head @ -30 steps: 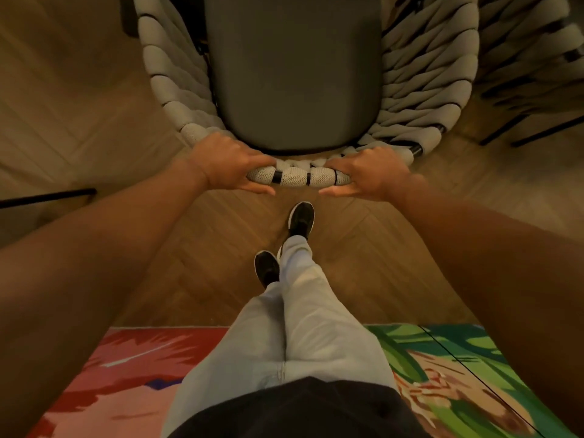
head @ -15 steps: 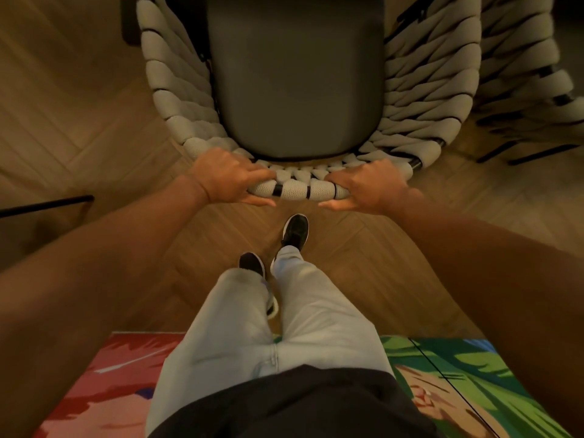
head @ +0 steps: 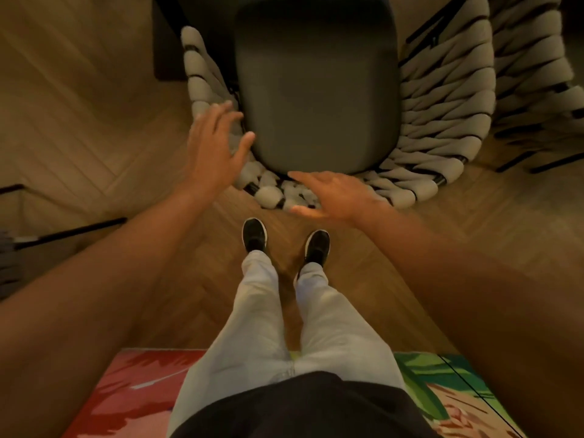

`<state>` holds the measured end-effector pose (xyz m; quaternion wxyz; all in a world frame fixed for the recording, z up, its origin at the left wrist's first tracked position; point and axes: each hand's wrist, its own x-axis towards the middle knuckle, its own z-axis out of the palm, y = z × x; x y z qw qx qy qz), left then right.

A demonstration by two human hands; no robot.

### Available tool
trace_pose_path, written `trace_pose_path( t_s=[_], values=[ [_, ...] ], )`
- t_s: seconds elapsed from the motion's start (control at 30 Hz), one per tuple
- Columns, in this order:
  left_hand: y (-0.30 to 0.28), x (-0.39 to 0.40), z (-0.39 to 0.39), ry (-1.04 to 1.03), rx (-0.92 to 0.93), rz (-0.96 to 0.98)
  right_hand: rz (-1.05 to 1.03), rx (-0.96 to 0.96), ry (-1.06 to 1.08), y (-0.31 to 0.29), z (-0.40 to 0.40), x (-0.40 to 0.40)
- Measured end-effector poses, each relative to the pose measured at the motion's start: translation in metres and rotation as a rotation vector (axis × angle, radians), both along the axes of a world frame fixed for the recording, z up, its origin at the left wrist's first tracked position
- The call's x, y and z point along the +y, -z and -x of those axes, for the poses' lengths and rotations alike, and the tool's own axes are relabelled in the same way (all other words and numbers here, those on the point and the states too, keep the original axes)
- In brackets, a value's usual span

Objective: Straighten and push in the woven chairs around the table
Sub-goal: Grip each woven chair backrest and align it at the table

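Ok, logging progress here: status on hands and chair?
Left hand open, right hand open. Woven chair ungripped, second chair close beside it.

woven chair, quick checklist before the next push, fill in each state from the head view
1. Left hand gripping the woven chair: not ok, fingers spread open over the left of the backrest.
2. Right hand gripping: not ok, open, fingers straight at the rear rim.
3. Feet clear of the chair: ok, both shoes stand behind it on the wooden floor.
4. Room beside the neighbouring chair: cannot tell, the two look close.
5. Chair fully under the table: cannot tell.
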<state>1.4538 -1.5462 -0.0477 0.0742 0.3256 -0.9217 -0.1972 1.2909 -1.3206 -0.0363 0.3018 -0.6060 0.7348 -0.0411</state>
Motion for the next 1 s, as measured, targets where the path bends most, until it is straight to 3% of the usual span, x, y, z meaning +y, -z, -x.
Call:
trace_pose_path(
  t_s=[0.17,0.4,0.53,1.0],
  values=[
    [-0.003,-0.042,0.007,-0.425,-0.009,-0.335,-0.022,-0.097,0.079,0.002,-0.053,-0.067],
    [0.010,-0.075,0.029,-0.434,-0.032,-0.641,-0.048,0.066,0.145,0.020,-0.102,-0.105],
    [0.015,-0.075,0.028,-0.405,0.023,-0.647,0.020,0.181,0.139,0.026,-0.106,-0.102],
    [-0.015,-0.079,0.062,-0.320,0.073,-0.566,0.071,0.128,0.177,0.007,-0.081,-0.102]
  ],
)
